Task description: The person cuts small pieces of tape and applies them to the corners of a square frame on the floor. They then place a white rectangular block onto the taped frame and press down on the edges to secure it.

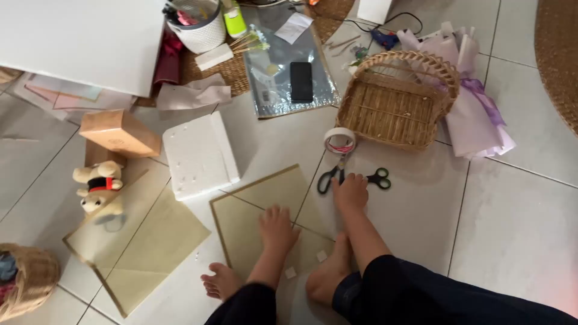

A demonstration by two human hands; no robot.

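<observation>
Surface: grey tiled floor | scissors: black-handled, lower centre | right hand touching them, fingers curled | left hand flat on tan paper sheet, fingers spread

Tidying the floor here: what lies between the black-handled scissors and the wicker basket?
In the head view, a roll of tape stands on the tile between the scissors and the wicker basket, close to the basket's near corner. The right hand rests on the scissors.

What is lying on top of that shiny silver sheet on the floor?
A black phone lies flat on the silver sheet, and a white paper scrap sits near its far end. Whatever lies beneath the sheet is covered.
</observation>
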